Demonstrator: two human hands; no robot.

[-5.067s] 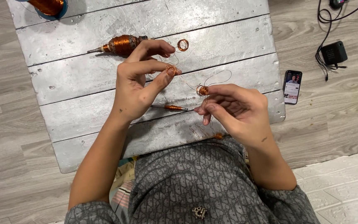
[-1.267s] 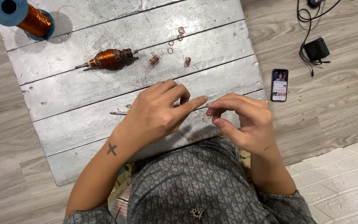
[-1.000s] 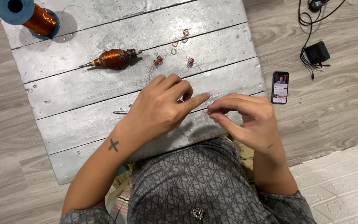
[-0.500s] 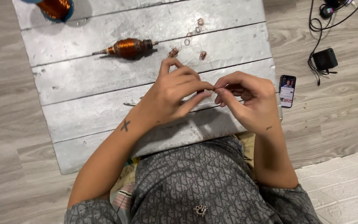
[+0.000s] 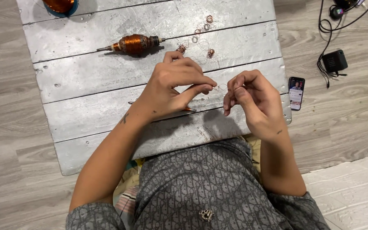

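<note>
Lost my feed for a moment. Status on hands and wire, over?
Left hand and right hand both pinching thin copper wire between them, above silver board. Wound rotor and wire coils lie beyond, apart. Nothing obstructing.

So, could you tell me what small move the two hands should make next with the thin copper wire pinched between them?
Probably draw the thin copper wire taut: it loops slack between the left hand and right hand.

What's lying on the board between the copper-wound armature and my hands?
In the head view, only bare silver board lies between the armature and the left hand; small copper wire loops sit off to the right.
</note>
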